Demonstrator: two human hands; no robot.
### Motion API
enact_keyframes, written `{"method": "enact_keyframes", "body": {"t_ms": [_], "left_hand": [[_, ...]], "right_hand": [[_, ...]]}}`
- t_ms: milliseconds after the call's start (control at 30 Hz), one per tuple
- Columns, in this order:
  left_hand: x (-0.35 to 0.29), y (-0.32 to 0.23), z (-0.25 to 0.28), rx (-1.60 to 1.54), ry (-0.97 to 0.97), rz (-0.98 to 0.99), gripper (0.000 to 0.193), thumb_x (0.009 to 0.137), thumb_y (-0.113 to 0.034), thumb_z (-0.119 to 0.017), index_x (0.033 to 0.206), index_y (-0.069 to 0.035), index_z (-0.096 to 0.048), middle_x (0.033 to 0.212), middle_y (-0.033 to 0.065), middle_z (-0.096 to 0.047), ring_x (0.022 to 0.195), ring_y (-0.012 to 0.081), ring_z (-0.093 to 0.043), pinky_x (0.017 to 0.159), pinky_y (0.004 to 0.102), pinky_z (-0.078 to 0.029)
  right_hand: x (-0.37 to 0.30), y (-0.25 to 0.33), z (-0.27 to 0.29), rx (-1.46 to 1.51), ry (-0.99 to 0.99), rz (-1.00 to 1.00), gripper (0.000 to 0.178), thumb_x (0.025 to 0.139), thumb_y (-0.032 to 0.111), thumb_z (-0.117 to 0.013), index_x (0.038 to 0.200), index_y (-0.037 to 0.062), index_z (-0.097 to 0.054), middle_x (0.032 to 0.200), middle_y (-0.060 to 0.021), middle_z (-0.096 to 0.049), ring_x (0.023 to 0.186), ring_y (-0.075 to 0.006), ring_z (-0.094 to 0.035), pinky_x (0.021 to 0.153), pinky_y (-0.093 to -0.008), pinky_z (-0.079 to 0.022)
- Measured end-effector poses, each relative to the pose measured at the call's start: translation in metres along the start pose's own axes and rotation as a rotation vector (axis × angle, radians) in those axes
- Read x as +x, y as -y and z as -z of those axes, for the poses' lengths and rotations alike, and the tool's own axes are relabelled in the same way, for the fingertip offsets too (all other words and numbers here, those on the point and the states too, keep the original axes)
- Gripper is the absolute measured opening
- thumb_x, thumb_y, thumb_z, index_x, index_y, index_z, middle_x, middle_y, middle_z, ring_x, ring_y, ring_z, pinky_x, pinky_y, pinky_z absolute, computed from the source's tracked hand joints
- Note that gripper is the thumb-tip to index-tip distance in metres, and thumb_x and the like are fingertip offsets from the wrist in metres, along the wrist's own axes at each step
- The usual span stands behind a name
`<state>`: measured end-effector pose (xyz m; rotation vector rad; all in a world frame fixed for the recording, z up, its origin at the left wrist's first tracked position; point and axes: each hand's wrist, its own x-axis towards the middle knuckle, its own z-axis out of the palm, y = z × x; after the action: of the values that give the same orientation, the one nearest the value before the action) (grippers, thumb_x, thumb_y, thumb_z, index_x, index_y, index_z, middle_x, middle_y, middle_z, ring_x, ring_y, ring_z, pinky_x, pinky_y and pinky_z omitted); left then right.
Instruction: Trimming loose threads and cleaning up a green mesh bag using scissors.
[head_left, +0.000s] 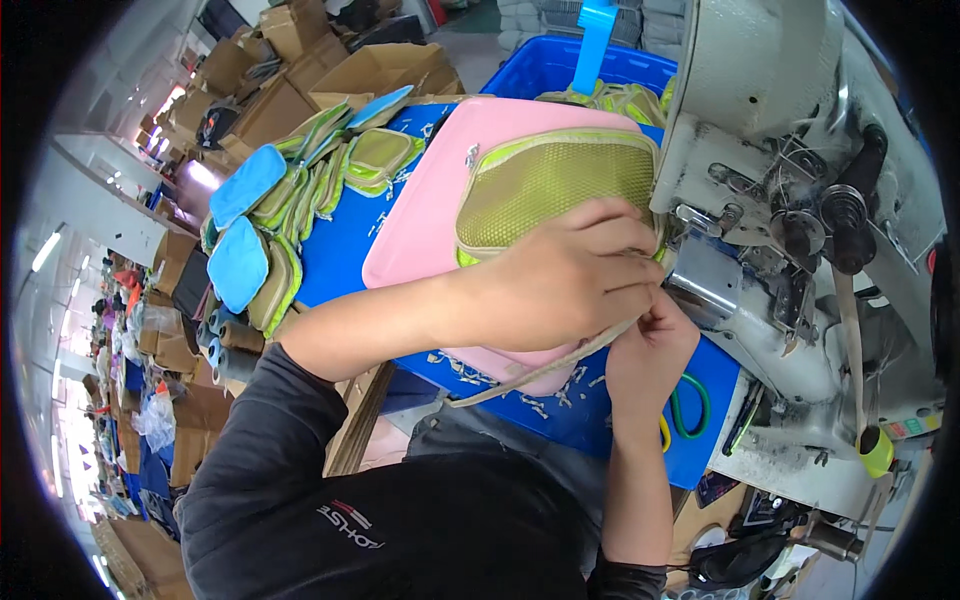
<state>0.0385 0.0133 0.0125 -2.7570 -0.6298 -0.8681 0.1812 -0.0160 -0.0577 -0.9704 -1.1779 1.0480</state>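
A green mesh pouch piece (pixel 545 190) with pale edging lies on a pink board (pixel 430 215), its right end at the sewing machine's metal work area (pixel 705 275). Across the pouch's lower right reaches my left hand (pixel 570 275), its fingers curled down on the edge beside the machine. Just below, my right hand (pixel 655 350) pinches at the same corner, thumb and fingers together. A narrow beige binding strip (pixel 520 380) runs from between my hands down to the lower left. My fingers hide the exact spot where strip and pouch meet.
Green and blue pouch pieces (pixel 240 260) lie piled on the blue table (pixel 335 240) at left. Green-handled scissors (pixel 690 407) lie by my right wrist, among thread scraps. Behind stands a blue crate (pixel 540 65) with more pieces. Thread spools (pixel 235 350) stand left of my left arm.
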Motion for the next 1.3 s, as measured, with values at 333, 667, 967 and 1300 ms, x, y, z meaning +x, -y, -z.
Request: {"method": "enact_keyframes", "body": {"t_ms": [333, 667, 967, 1300], "left_hand": [[0.005, -0.006, 0.007, 0.155, 0.074, -0.100, 0.026, 0.066, -0.016, -0.063, 0.089, -0.003, -0.068, 0.100, 0.0077, -0.066, 0.102, 0.0245, -0.059, 0.098, 0.0465, -0.045], [0.008, -0.009, 0.018, 0.050, 0.138, 0.019, 0.034, 0.067, -0.015, -0.067, 0.099, -0.002, -0.069, 0.109, 0.0073, -0.066, 0.104, 0.0238, -0.059, 0.101, 0.0476, -0.043], [0.009, -0.015, 0.017, 0.020, 0.159, 0.027, 0.041, 0.065, -0.015, -0.070, 0.104, -0.003, -0.066, 0.109, 0.0075, -0.065, 0.105, 0.0251, -0.058, 0.102, 0.0483, -0.041], [0.011, -0.021, 0.025, 0.101, 0.200, 0.052, 0.040, 0.068, -0.019, -0.067, 0.103, 0.000, -0.067, 0.109, 0.0094, -0.065, 0.106, 0.0256, -0.058, 0.101, 0.0480, -0.042]], "right_hand": [[0.002, 0.003, 0.011, -0.030, 0.020, 0.013, 0.009, 0.087, -0.001, -0.062, 0.078, -0.0026, -0.061, 0.058, 0.0043, -0.050, 0.057, 0.0003, -0.043, 0.047, -0.0187, -0.032], [0.000, 0.015, 0.012, -0.116, 0.062, -0.094, 0.007, 0.085, -0.006, -0.058, 0.081, -0.0023, -0.062, 0.073, 0.0054, -0.058, 0.067, -0.0007, -0.046, 0.058, -0.0170, -0.037], [0.004, 0.017, 0.020, -0.025, 0.088, 0.012, 0.006, 0.090, -0.001, -0.060, 0.087, -0.0047, -0.064, 0.065, 0.0008, -0.060, 0.053, -0.0027, -0.051, 0.045, -0.0193, -0.040], [0.001, 0.023, 0.023, -0.031, 0.040, -0.141, 0.011, 0.094, 0.004, -0.058, 0.089, -0.0024, -0.065, 0.065, 0.0024, -0.058, 0.051, -0.0009, -0.049, 0.043, -0.0173, -0.037]]}}
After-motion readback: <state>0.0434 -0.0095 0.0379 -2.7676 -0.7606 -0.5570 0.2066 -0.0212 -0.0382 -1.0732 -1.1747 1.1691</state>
